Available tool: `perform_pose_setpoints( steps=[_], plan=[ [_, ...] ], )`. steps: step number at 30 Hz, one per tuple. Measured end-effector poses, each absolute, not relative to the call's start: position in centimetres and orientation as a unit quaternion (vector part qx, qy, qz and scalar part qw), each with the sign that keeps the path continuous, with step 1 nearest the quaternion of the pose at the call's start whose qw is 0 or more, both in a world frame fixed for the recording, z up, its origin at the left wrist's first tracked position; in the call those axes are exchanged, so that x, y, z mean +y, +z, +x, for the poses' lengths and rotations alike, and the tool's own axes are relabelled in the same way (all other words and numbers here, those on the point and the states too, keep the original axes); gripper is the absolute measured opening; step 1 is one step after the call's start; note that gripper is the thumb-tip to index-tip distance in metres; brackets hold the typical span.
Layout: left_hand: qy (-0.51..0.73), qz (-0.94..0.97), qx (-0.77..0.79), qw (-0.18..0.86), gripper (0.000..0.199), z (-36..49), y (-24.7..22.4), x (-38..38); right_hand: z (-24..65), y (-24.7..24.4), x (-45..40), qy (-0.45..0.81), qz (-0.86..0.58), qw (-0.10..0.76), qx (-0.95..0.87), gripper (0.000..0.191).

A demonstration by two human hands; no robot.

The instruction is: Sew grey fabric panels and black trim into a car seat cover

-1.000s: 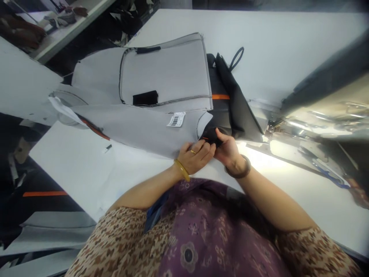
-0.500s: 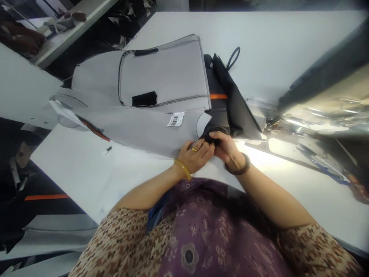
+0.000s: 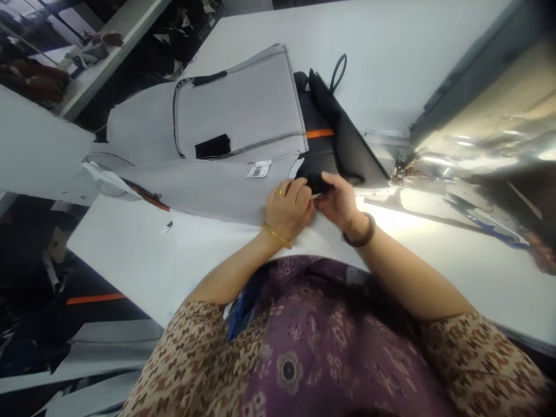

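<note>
A large grey sewn fabric piece [image 3: 238,107], looking like an unfinished bag, lies across the white table. Black fabric [image 3: 320,155] with an orange strip [image 3: 320,133] and a cord loop [image 3: 339,72] joins its right end. My left hand [image 3: 289,208], a yellow bangle at its wrist, is closed on the black fabric edge near a white barcode label [image 3: 259,169]. My right hand [image 3: 339,200] pinches the same edge from the right, thumb on top. A small white bit shows between the hands. The fingertips are partly hidden.
A lit sewing machine [image 3: 478,127] stands at the right. Blue-handled scissors [image 3: 499,229] lie on its bed side. More grey pieces [image 3: 108,347] are stacked at the lower left. A small black-and-white scrap [image 3: 167,227] rests on the white table [image 3: 130,255].
Both hands have shifted slightly up in view with the black edge. My left fingers have curled in more, and a small white bit now shows between the hands. The view has tilted a little.
</note>
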State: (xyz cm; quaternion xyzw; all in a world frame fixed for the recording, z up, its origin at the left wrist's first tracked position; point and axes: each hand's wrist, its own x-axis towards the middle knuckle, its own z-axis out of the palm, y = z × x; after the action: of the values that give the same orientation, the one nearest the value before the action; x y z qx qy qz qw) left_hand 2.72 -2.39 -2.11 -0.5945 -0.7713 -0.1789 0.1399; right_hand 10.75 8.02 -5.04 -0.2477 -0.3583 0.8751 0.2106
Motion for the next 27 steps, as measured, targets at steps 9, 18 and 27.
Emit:
perform_pose_setpoints(
  steps=[9,18,27],
  plan=[
    [-0.403,-0.349,-0.665,-0.523,0.019,-4.6,-0.5,0.6,10.9,-5.5,10.0,0.867,-0.180,0.204,-0.418,0.051],
    [-0.432,-0.290,-0.639,-0.566,0.024,-5.2,-2.0,0.8,10.4,-5.4,9.1,0.722,-0.356,0.379,-0.457,0.048],
    [-0.436,-0.330,-0.703,-0.455,0.029,-3.8,-0.7,0.6,10.9,-4.9,9.9,0.781,-0.238,0.378,-0.437,0.039]
  ],
)
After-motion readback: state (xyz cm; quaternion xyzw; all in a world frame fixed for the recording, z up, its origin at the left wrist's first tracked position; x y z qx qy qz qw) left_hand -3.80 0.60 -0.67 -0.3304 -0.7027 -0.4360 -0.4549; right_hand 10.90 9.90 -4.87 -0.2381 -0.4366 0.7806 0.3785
